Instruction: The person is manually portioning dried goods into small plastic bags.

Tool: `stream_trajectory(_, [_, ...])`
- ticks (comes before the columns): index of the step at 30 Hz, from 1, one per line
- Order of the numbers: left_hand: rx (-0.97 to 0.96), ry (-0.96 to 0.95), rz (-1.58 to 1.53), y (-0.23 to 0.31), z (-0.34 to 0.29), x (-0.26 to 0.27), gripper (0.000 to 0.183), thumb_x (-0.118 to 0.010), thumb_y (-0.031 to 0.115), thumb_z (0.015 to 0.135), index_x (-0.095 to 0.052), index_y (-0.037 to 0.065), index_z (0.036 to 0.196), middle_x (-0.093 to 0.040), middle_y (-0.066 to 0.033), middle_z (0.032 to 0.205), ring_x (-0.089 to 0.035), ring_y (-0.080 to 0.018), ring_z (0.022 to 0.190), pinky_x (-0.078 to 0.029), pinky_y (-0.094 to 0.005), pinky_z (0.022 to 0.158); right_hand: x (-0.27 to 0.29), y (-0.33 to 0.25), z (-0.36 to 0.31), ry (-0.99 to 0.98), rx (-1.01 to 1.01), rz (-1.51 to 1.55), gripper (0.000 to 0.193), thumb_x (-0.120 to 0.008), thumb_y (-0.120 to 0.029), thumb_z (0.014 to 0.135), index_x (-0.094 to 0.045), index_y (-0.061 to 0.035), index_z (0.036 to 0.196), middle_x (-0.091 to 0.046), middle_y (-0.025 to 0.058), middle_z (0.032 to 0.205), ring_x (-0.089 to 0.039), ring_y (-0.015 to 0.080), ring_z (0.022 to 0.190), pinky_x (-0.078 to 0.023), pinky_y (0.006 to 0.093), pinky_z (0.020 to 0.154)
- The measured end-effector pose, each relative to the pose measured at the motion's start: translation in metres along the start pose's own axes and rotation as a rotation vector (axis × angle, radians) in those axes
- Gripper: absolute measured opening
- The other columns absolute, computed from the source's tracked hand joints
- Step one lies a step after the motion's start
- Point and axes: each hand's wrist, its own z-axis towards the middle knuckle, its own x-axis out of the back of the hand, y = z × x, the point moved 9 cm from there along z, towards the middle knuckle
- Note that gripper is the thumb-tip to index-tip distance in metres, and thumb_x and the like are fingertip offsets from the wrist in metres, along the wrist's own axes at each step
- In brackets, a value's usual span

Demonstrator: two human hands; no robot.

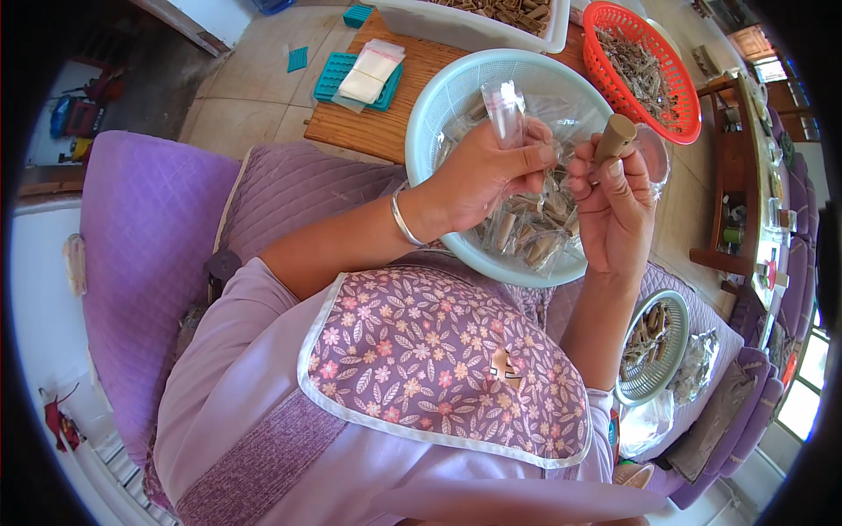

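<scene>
Head view: the left hand [502,168] pinched a clear plastic bag [503,109], the right hand [617,203] closed fingertips around a brown cylinder [617,133]; light, steady grips probably suited the thin film best

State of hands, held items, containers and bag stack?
Left hand: pinching clear plastic bag
Right hand: gripping brown cylindrical piece
Same piece: tilted, apart from bag
Round light blue plastic basin: holds bagged brown pieces
Red plastic basket: holds brownish scraps
White plastic tub: holds brown pieces
Round pale green basket: holds brown pieces
Stacked clear plastic bags: lying on rectangular teal tray
</scene>
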Motion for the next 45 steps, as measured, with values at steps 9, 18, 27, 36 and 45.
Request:
stream_trajectory(9, [-0.257,0.077,0.178,0.028,-0.001,0.006,0.022,-0.064,0.010,0.091,-0.053,0.005,0.110,-0.061,-0.0035,0.087,-0.061,-0.0106,0.067,-0.045,-0.0184,0.055,0.030,0.010,-0.021,0.214,0.150,-0.176,0.024,-0.063,-0.004,0.091,-0.054,-0.0005,0.112,-0.067,0.0137,0.104,-0.066,0.0167,0.089,-0.054,0.0262,0.076])
stream_trajectory(18, [-0.585,0.140,0.390,0.057,-0.016,0.003,0.023,-0.064,0.007,0.091,-0.051,0.004,0.109,-0.060,-0.0053,0.088,-0.060,-0.0127,0.069,-0.045,-0.0208,0.057,0.007,0.033,-0.040,0.235,0.149,0.006,0.026,-0.063,-0.002,0.089,-0.052,-0.0021,0.112,-0.065,0.0154,0.107,-0.066,0.0189,0.089,-0.055,0.0288,0.079])
stream_trajectory(27, [-0.088,0.079,0.340,0.020,-0.018,0.024,0.021,-0.066,0.012,0.090,-0.055,0.005,0.107,-0.059,-0.0025,0.088,-0.060,-0.0093,0.068,-0.045,-0.0194,0.058,0.023,0.047,-0.022,0.199,-0.077,0.092,0.019,-0.059,-0.003,0.092,-0.050,-0.0043,0.108,-0.067,0.0122,0.096,-0.065,0.0160,0.079,-0.053,0.0260,0.069])
stream_trajectory(36, [-0.375,0.169,0.578,0.037,-0.019,0.021,0.019,-0.063,0.006,0.090,-0.051,0.002,0.104,-0.059,-0.0035,0.085,-0.061,-0.0107,0.066,-0.048,-0.0221,0.059,0.018,0.064,-0.026,0.252,-0.105,-0.220,0.021,-0.062,-0.005,0.091,-0.053,-0.0016,0.109,-0.066,0.0109,0.097,-0.066,0.0155,0.079,-0.054,0.0246,0.068])
stream_trajectory(45, [-0.331,0.195,0.744,0.045,-0.018,0.025,0.018,-0.058,0.012,0.095,-0.055,0.001,0.109,-0.063,-0.0052,0.092,-0.062,-0.0122,0.066,-0.049,-0.0237,0.060,0.048,0.053,-0.038,0.324,0.014,-0.075,0.018,-0.061,0.001,0.090,-0.055,0.0019,0.107,-0.065,0.0121,0.097,-0.067,0.0170,0.081,-0.056,0.0250,0.071])
